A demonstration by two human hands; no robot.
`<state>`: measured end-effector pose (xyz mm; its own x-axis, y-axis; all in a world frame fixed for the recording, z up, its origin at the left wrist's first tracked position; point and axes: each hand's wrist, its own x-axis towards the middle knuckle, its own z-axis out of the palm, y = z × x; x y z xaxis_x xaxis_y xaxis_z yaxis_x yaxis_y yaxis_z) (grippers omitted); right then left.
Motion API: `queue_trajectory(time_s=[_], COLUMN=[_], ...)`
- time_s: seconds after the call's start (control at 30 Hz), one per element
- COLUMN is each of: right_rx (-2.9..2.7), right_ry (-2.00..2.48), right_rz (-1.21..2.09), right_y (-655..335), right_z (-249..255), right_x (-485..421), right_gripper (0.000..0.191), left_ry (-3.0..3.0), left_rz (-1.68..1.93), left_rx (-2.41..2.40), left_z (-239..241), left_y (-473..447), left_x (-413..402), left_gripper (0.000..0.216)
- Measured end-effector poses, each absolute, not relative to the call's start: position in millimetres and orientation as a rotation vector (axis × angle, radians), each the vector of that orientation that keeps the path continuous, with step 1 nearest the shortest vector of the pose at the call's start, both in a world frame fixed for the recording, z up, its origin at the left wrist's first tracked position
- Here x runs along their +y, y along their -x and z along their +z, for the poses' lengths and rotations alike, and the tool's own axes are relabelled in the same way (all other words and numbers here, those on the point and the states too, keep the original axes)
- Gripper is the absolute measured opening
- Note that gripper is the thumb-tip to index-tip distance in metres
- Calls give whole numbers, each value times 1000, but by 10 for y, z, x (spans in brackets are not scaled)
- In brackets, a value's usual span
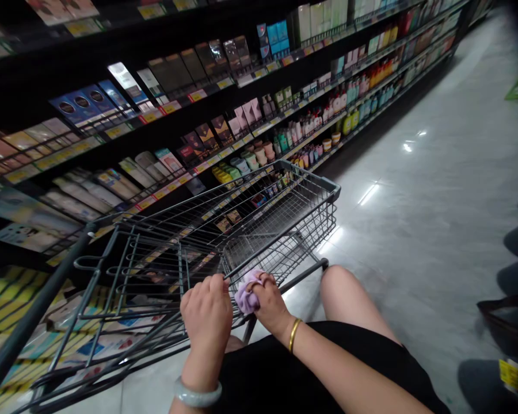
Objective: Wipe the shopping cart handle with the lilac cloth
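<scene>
A grey wire shopping cart (pixel 280 237) stands tilted across the view, its handle bar at the lower left. My left hand (pixel 208 310), with a pale bangle on the wrist, is closed over the cart's near side rim, knuckles up. Close beside it, my right hand (pixel 271 300) is closed around a crumpled lilac cloth (pixel 247 292), at the same rim. A gold bangle circles that wrist. Whether the right fingers also touch the rim, I cannot tell.
Shelves with price tags (pixel 168 107) run along the left into the distance, filled with boxes, tubes and bottles (pixel 369 109). Yellow and white packages (pixel 12 310) sit low behind the cart. Shiny grey floor (pixel 435 190) lies to the right, with dark shapes along the right edge.
</scene>
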<state>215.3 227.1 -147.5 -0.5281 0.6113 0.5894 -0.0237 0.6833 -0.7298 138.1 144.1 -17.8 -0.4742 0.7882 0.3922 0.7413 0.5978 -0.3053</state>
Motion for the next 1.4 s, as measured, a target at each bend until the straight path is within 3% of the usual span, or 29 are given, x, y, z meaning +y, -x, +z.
queue_trajectory(time_s=[0.2,0.43,0.67,0.9,1.17,1.4], right_rx=[-1888,-1971,-1952,-2157,-2085,-2333], right_ry=[260,434,137,299,47,153], right_rz=[865,860,839,861,729,718], right_y=[-2134,-2077,-2079,-2067,-1922,-1967], right_z=[-1172,-1580,-1076,-1404,-811,-1310], right_x=[2174,2195,1982,1916,1708,1619], right_gripper=[30,30,33,39,30,43], left_ry=[1226,1383,1322,1069,1067,986], left_rz=[112,-64,-142,-167,-92,-201], left_rx=[-2362,-2345,-2377,-2401,-2427,-2451], left_z=[-164,-175,-101,-115,-130,-152], left_y=[-1404,-1325,-1184,-1140,-1071,-1166], left_x=[1434,1339,957,563,380,413], left_gripper=[30,37,33,35,36,36])
